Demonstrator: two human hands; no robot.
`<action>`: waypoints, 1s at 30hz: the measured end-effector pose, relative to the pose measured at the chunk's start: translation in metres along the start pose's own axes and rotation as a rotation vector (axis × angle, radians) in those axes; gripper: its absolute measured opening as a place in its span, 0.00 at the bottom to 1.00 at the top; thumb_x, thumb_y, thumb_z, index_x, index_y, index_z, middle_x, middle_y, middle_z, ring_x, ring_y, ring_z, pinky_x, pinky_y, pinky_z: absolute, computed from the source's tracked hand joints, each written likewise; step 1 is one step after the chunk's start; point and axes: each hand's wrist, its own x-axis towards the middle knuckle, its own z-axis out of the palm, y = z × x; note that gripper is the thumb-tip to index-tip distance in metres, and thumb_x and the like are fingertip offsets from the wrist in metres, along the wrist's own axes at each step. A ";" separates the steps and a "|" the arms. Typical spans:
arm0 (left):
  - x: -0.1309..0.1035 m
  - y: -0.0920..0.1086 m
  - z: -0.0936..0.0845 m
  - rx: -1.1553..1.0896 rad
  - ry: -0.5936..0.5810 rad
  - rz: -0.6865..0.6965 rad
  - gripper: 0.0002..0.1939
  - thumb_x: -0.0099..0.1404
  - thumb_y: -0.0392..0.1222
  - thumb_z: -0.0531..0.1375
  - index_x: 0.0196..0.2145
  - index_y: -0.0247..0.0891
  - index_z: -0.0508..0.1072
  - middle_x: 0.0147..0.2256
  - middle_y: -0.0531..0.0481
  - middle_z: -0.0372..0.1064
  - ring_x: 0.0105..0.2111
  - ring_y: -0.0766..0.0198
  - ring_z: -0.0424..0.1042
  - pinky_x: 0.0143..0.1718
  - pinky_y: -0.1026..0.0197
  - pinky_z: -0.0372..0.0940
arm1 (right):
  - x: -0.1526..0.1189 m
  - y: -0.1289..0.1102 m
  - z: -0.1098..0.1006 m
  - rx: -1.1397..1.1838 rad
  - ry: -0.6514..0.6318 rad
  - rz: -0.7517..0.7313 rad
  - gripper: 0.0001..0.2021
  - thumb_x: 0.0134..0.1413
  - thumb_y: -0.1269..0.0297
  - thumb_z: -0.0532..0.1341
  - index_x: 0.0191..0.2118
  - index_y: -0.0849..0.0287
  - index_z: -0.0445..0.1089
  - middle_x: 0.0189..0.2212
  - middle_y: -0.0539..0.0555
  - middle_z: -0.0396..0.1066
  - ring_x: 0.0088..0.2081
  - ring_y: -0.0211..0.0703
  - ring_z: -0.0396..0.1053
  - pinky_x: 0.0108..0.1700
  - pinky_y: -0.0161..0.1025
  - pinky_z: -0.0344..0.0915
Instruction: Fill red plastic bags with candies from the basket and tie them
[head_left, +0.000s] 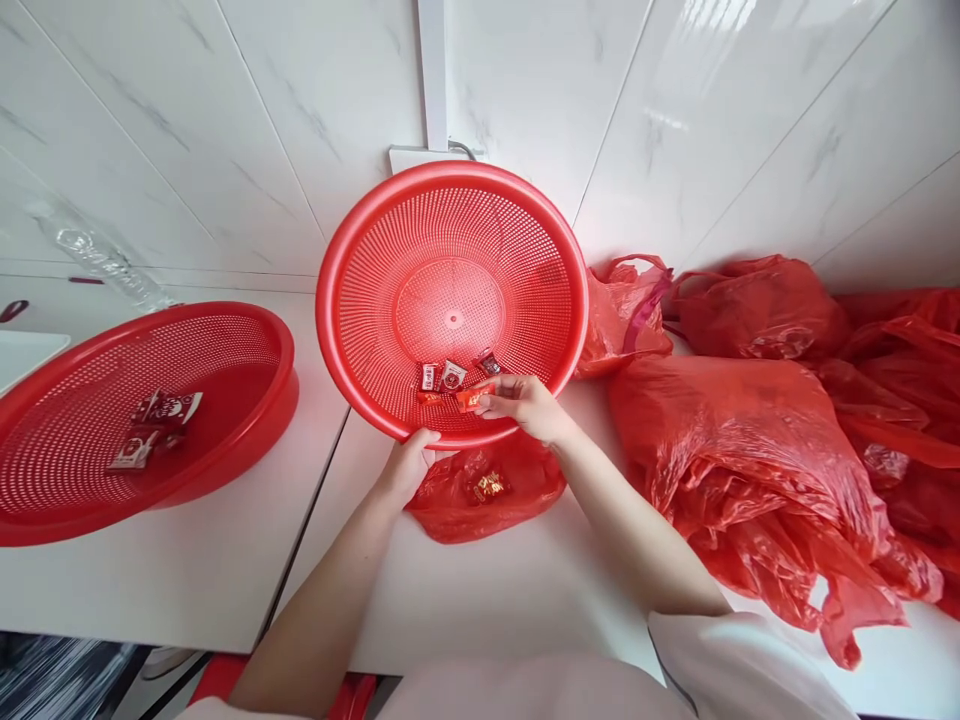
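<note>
A red plastic basket (pixel 367 250) with perforated walls is tilted toward me, and my left hand (pixel 414 462) grips its near rim. Over the inside of that basket, my right hand (pixel 517 402) pinches an orange-wrapped candy (pixel 471 398) between thumb and fingers. Several wrapped candies lie low in the basket, among them a white-and-red one (pixel 452 376) and a dark one (pixel 488 362). Beneath the near rim sits a red plastic bag (pixel 450 510), its opening showing gold-wrapped candies (pixel 489 486). The bag's far side is hidden under the basket.
A second red basket (pixel 262 340) at left holds several wrapped candies (pixel 154 425). Behind it lies a clear plastic bottle (pixel 105 265). Piled red plastic bags (pixel 735 420) cover the right side of the white table (pixel 480 610). A tiled wall (pixel 525 90) stands behind.
</note>
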 end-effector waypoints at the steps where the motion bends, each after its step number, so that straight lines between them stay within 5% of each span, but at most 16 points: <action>1: 0.000 0.001 -0.001 0.005 0.006 0.005 0.22 0.58 0.34 0.56 0.51 0.35 0.72 0.44 0.44 0.76 0.51 0.49 0.71 0.55 0.46 0.63 | 0.000 -0.001 -0.001 0.013 0.012 0.003 0.14 0.44 0.58 0.69 0.36 0.61 0.74 0.32 0.53 0.76 0.34 0.37 0.74 0.43 0.38 0.72; 7: 0.000 0.001 -0.004 -0.007 0.016 -0.003 0.22 0.58 0.34 0.56 0.51 0.34 0.72 0.44 0.43 0.76 0.50 0.49 0.72 0.54 0.46 0.64 | -0.004 -0.009 -0.001 0.171 0.106 0.040 0.17 0.43 0.60 0.71 0.40 0.59 0.72 0.35 0.53 0.75 0.33 0.38 0.75 0.33 0.34 0.73; 18: -0.001 -0.001 -0.002 0.025 0.005 -0.047 0.23 0.58 0.34 0.56 0.52 0.35 0.72 0.43 0.44 0.77 0.49 0.49 0.73 0.52 0.48 0.66 | -0.004 -0.011 -0.003 0.103 0.052 -0.041 0.15 0.41 0.59 0.72 0.36 0.60 0.74 0.29 0.50 0.75 0.31 0.35 0.72 0.39 0.35 0.69; 26: -0.002 0.001 0.002 0.039 0.023 -0.045 0.23 0.57 0.35 0.56 0.51 0.31 0.72 0.48 0.40 0.74 0.49 0.46 0.72 0.53 0.44 0.64 | -0.024 -0.036 -0.005 -0.350 -0.235 -0.136 0.15 0.56 0.53 0.62 0.36 0.61 0.76 0.31 0.53 0.76 0.35 0.41 0.73 0.42 0.38 0.68; 30: -0.002 0.000 0.005 0.048 0.019 -0.028 0.23 0.57 0.35 0.57 0.51 0.33 0.72 0.48 0.41 0.74 0.50 0.46 0.72 0.55 0.43 0.62 | -0.027 -0.037 -0.001 -0.664 -0.104 -0.220 0.16 0.62 0.54 0.56 0.38 0.59 0.77 0.34 0.53 0.76 0.36 0.43 0.73 0.42 0.40 0.67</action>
